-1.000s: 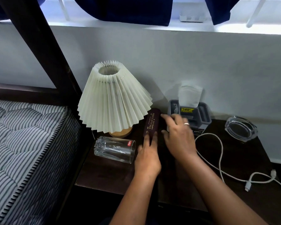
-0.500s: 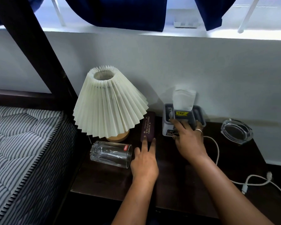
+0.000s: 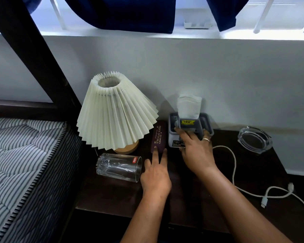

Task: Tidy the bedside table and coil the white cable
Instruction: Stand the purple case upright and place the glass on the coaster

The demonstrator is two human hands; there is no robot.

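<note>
On the dark bedside table (image 3: 197, 206) a maroon spectacle case (image 3: 158, 135) lies lengthwise beside the lamp. My left hand (image 3: 155, 174) rests flat on the table, two fingertips touching the case's near end. My right hand (image 3: 195, 151) grips the front of a grey tissue holder (image 3: 205, 121) with a white tissue sticking up. A white cable (image 3: 232, 165) runs loose from behind my right wrist across the table's right side to a plug (image 3: 264, 201) near the edge. A clear glass tumbler (image 3: 118, 166) lies on its side, left of my left hand.
A pleated cream lamp (image 3: 116, 111) stands at the table's back left. A clear glass ashtray (image 3: 254, 141) sits at the back right. A striped mattress (image 3: 21, 163) and dark bed frame border the table's left. The white wall runs right behind the table.
My right hand left the spectacle case and moved right onto the tissue holder. My left hand slid back, so only its fingertips touch the case. The view has risen slightly.
</note>
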